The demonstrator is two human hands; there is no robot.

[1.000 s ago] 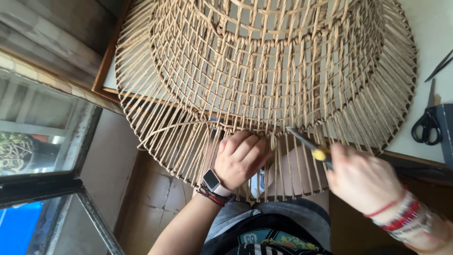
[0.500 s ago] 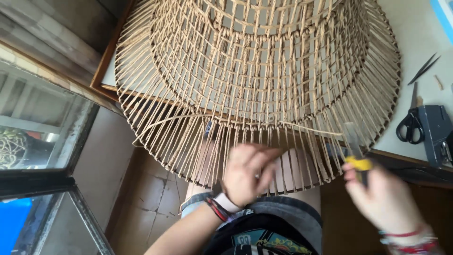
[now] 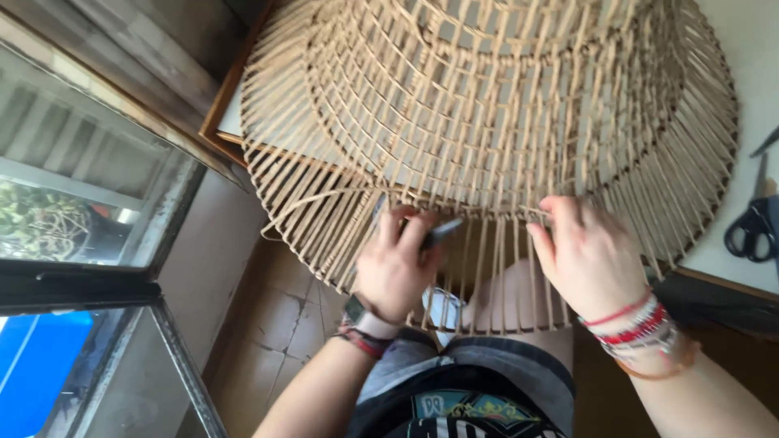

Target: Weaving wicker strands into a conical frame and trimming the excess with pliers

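A large rattan shade (image 3: 487, 105) of woven spokes lies on a white table (image 3: 742, 49) and overhangs its front edge above my lap. My left hand (image 3: 396, 268) is under the overhanging spokes, its fingers closed on a slim dark tool (image 3: 442, 233) that pokes between them. A loose rattan strand (image 3: 304, 203) curves away to the left of that hand. My right hand (image 3: 588, 255) rests on the spokes further right, fingertips curled over the lowest woven row (image 3: 545, 212). Both wrists wear bands; the left has a watch.
Black-handled scissors (image 3: 751, 229) lie on the table at the right edge. The table has a wooden rim (image 3: 223, 97). A window frame (image 3: 97, 284) with glass stands to the left, and a tiled floor (image 3: 280, 324) shows below the shade.
My right hand, which held a yellow-handled tool, now shows no tool and has gone up onto the woven row. My left hand now holds a dark tool. The view has shifted right.
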